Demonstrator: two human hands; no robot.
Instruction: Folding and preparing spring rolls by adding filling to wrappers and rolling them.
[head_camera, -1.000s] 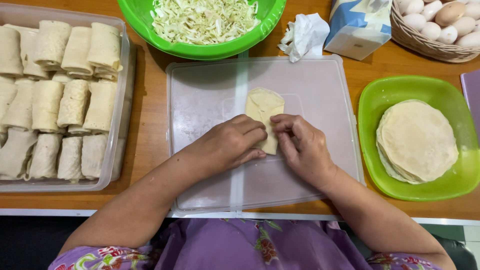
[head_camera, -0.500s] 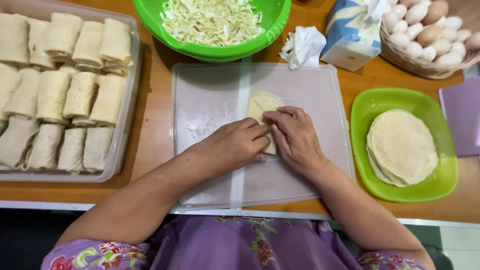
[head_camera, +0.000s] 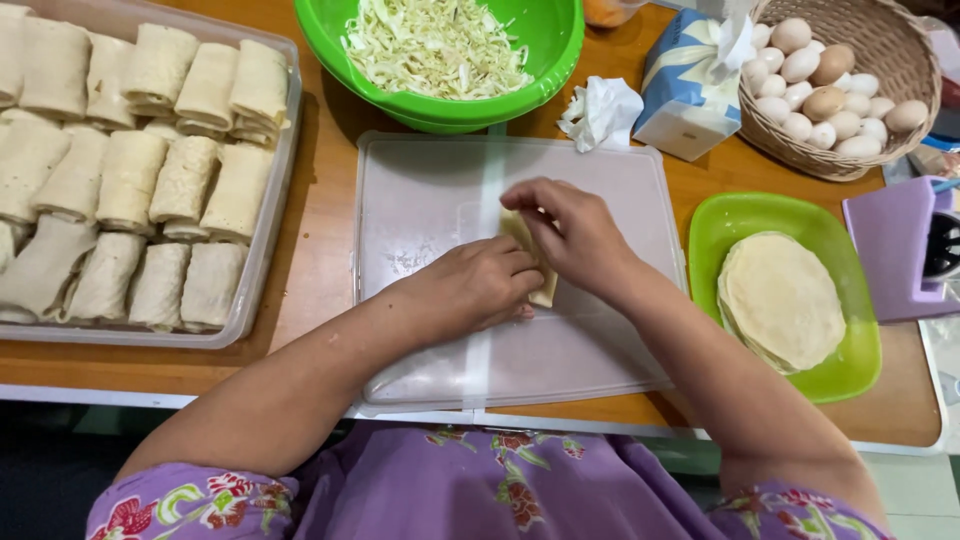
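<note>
On a translucent board (head_camera: 420, 200) at the desk's near edge, the left hand (head_camera: 478, 288) and right hand (head_camera: 575, 235) press a pale wrapper (head_camera: 522, 232), fingers together on it. Rolling tightly with even pressure would help. Finished rolls (head_camera: 130, 180) lie far left.

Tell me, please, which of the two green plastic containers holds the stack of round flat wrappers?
The shallow rectangular green tray right of the hands; the round green bowl holds shredded cabbage.

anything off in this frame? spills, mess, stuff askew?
Little stands out. A crumpled tissue lies loose beside the tissue box, and faint flour smudges mark the plastic board. Both hands, left and right, press on the wrapper.
</note>
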